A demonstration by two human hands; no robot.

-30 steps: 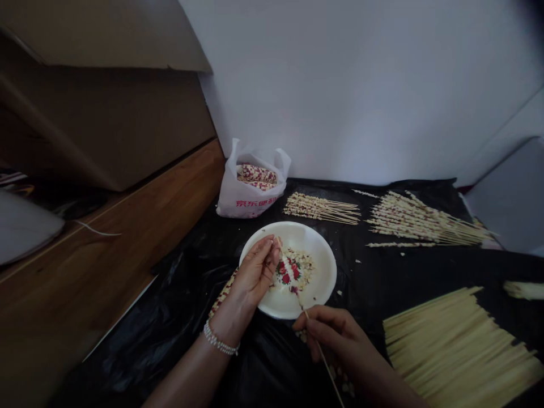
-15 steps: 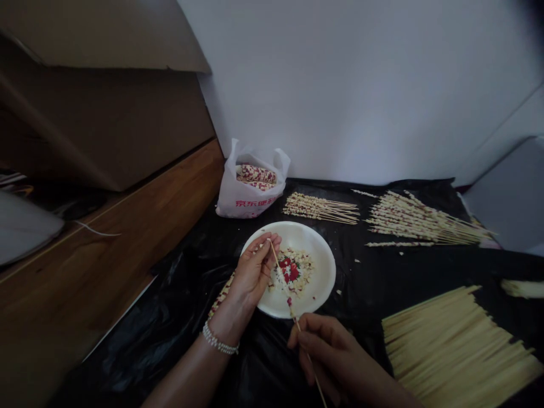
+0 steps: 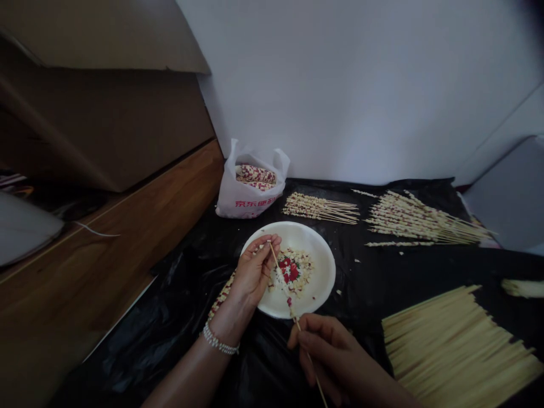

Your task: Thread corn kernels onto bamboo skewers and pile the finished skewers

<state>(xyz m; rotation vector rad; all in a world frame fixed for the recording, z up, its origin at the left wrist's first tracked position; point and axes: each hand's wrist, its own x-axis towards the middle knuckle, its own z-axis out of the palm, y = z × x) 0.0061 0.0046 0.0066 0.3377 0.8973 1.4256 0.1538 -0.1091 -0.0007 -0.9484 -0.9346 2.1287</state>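
My right hand is closed around the lower part of a thin bamboo skewer. Pale and dark red corn kernels are threaded along the skewer's middle, and its upper end is bare. At that tip, the thumb and fingers of my left hand pinch a small pale corn kernel. Below the skewer sits a white bowl with a red flower pattern and loose kernels in it. A speckled corn cob lies beside the bowl, partly hidden by my left wrist.
Behind the bowl stands a white plastic bag of corn cobs. Two piles of threaded skewers, one smaller and one larger, lie on black plastic sheeting. Bare skewers are at right, near a pale cob. Cardboard box at left.
Very little differs. My left fingertips have shifted slightly at the skewer's tip, where a pale kernel now shows; my right hand keeps its place.
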